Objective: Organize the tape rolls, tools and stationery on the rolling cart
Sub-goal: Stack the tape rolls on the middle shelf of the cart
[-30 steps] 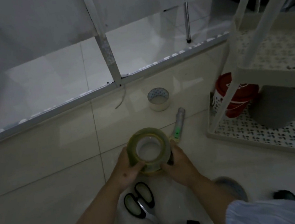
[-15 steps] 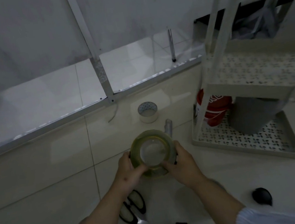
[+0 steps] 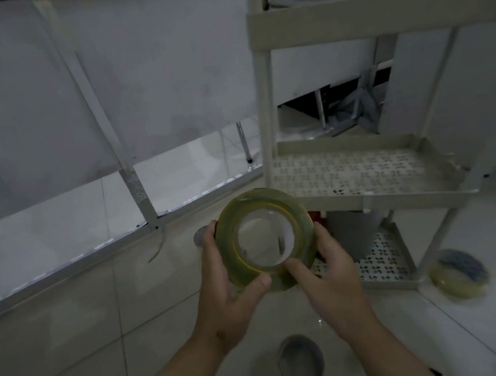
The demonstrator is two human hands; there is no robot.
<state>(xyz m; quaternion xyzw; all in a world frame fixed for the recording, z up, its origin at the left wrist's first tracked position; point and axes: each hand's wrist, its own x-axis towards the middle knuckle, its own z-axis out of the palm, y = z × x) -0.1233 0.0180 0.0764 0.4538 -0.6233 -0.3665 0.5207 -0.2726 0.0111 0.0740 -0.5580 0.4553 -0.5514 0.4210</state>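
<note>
both hands hold one yellowish clear tape roll [image 3: 265, 239] up in the air, hole facing the camera, just in front of the near left corner of the cart's middle shelf [image 3: 369, 196]. left hand [image 3: 227, 289] grips the roll's left side, fingers curled behind, thumb on the front rim. right hand [image 3: 326, 267] grips the lower right edge, thumb pressed on the front. roll is close to the shelf's front edge but apart from it. middle shelf's perforated floor lies bare behind the roll. rolling cart [image 3: 264, 89] stands on the tile floor [image 3: 70, 340], left post just above the roll. second tape roll [image 3: 458, 274] lies on the floor by the cart's bottom shelf [image 3: 385, 267] near right corner. grey object on bottom shelf, unclear. open floor to the left of the hands.
</note>
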